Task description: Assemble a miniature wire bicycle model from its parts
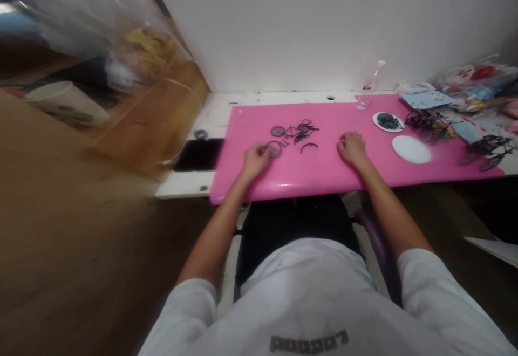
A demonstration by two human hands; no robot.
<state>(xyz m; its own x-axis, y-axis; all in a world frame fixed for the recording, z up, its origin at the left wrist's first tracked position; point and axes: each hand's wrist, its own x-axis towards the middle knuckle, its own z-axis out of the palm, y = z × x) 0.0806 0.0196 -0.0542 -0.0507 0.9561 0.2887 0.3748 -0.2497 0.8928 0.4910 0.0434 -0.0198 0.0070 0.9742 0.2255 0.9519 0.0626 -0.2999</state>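
My left hand (257,161) is closed at the left of the pink mat, its fingertips pinching the near edge of a small toy bicycle wheel (275,150). Just beyond lie black model bicycle parts: a frame piece (292,131), another wheel (278,131), a cluster of dark pieces (304,131) and a curved strip (309,146). Two short bits (284,143) sit beside the wheel. My right hand (352,148) rests on the mat to the right of these parts, fingers curled in, with nothing visible in them.
The pink mat (324,170) covers most of the white table. On its right are a white plate of black parts (377,122), a bare white plate (411,149), black model bicycles (490,148) and a clear bottle (369,89). A black phone-like slab (196,155) lies left.
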